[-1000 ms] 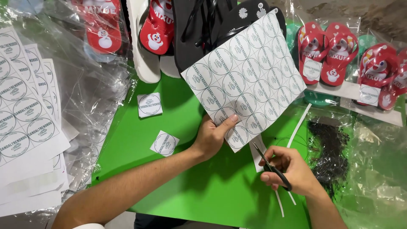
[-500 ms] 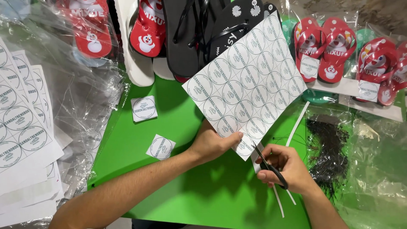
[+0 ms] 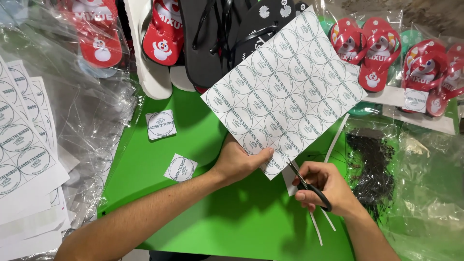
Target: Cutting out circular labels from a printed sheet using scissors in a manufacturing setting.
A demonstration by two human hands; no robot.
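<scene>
- Green desk (image 3: 232, 227) is seen from above, ringed by clear bags (image 3: 92, 106) and bagged red sandals (image 3: 372, 53).
- One label sheet (image 3: 285, 92) is held tilted above the desk, pinched at its lower edge by the left hand (image 3: 239, 162).
- Scissors (image 3: 309, 186) are gripped shut-fisted by the right hand (image 3: 328, 188), blades at the sheet's lower corner.
- Two cut labels (image 3: 161, 124) lie on the desk; most of the sheet is judged uncut.
- Thin offcut strips (image 3: 316, 227) lie below the scissors.

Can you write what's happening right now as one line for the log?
left hand: holds sticker sheet | right hand: scissors at sheet's bottom edge | two cut squares on green board
</scene>
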